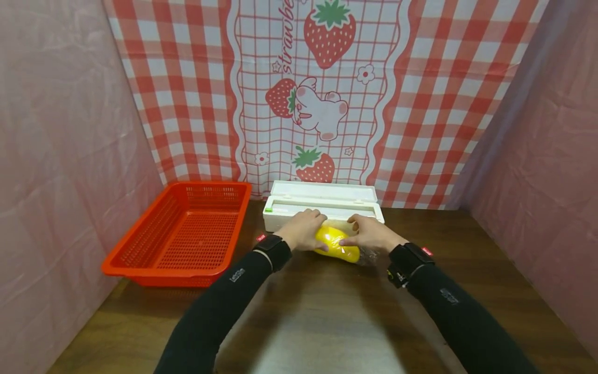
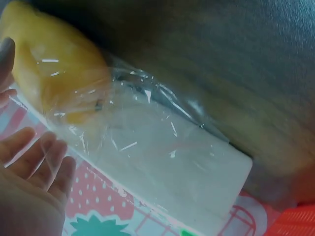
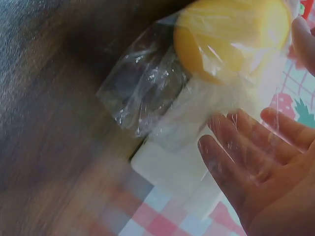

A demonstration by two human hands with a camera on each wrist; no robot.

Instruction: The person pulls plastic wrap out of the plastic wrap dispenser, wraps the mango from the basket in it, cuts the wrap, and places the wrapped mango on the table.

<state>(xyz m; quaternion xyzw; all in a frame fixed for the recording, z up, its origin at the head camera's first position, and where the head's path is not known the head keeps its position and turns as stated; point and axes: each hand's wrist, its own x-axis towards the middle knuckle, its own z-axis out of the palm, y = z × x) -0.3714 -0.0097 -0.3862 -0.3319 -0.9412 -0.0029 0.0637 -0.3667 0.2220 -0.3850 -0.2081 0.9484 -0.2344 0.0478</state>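
A smooth yellow fruit-like thing point(image 1: 343, 248), its exact kind unclear, lies wrapped in clear plastic film at the front of a white lidded box point(image 1: 322, 210). Loose film point(image 2: 152, 115) stretches past one end in the left wrist view; a crumpled flap of film point(image 3: 147, 83) sticks out at the other end in the right wrist view. My left hand point(image 1: 301, 229) is at the thing's left, thumb against it, fingers relaxed behind. My right hand point(image 1: 371, 234) is at its right, thumb touching it. Film lies over the right fingertips, which are loosely extended.
An orange-red perforated basket point(image 1: 238, 228) stands on the brown wooden table point(image 1: 317, 322) to the left. The box's lid point(image 1: 322, 191) is raised at the back. A strawberry-print checked cloth point(image 1: 420, 104) hangs behind, with pink cloth on both sides.
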